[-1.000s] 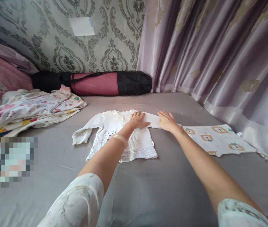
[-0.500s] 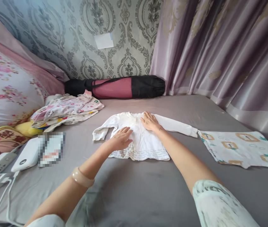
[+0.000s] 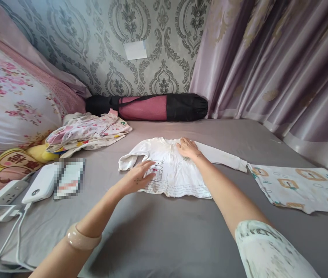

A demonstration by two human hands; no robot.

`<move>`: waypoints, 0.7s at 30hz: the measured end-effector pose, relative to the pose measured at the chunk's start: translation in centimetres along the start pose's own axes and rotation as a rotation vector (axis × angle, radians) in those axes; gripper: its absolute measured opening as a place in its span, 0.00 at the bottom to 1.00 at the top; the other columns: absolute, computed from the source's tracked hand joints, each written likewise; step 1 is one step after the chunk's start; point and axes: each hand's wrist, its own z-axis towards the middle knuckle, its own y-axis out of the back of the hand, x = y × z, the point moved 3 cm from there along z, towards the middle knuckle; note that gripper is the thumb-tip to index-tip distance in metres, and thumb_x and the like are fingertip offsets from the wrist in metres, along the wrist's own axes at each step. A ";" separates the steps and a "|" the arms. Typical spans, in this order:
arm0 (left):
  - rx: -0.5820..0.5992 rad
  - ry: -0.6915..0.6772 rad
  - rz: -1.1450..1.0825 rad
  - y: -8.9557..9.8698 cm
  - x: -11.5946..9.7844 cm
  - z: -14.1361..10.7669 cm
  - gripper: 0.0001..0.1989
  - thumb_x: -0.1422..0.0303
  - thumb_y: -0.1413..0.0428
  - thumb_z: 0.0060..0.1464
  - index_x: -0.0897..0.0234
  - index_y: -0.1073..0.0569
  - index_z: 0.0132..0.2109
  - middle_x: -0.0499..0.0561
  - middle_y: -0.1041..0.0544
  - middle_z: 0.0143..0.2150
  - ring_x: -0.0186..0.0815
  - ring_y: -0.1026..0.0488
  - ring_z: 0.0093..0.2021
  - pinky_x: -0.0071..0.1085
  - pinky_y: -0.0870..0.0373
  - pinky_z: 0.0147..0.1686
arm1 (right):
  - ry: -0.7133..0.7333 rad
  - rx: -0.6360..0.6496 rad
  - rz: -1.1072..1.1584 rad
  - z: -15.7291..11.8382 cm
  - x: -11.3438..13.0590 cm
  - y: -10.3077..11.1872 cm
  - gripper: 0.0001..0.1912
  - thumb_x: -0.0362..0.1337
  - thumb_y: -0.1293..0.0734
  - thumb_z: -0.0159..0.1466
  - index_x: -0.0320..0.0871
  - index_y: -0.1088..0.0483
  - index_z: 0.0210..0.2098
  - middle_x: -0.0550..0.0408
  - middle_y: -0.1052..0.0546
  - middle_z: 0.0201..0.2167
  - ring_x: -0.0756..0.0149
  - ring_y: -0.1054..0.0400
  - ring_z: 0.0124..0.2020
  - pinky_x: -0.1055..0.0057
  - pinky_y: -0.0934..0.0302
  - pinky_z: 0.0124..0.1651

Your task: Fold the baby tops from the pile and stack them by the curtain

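Note:
A small white long-sleeved top (image 3: 172, 170) lies spread on the grey bed sheet, with a bear drawing on its left half and rows of print along the hem. Its right sleeve stretches straight out; the left sleeve is bent downward. My right hand (image 3: 187, 147) rests flat on the upper right of the top, fingers extended. My left hand (image 3: 138, 176) is over the top's lower left edge, fingers stretched and thumb apart. Whether the left palm touches the cloth I cannot tell. Neither hand grips anything.
Folded lion-print cloth (image 3: 299, 187) lies at right, by the sleeve cuff. Piled children's clothes (image 3: 91, 133), a white power bank (image 3: 43, 183), a power strip (image 3: 3, 197) with cables and a floral pillow (image 3: 16, 96) are at left. A black-and-pink rolled bag (image 3: 143, 107) lies along the wall.
My left hand has slid left and slightly down across the top, uncovering the bear drawing. My right hand stays on the upper right of the top. The view has shifted slightly left.

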 end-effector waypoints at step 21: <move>-0.209 0.802 -0.324 3.3 11.1 -0.6 0.23 0.51 0.38 0.36 0.65 0.28 0.33 0.43 0.32 0.23 0.35 0.32 0.28 0.28 0.44 0.25 | 0.211 0.008 0.109 2.4 11.1 -3.4 0.32 0.43 0.52 0.72 0.30 0.53 0.69 0.41 0.54 0.72 0.56 0.62 0.72 0.62 0.65 0.70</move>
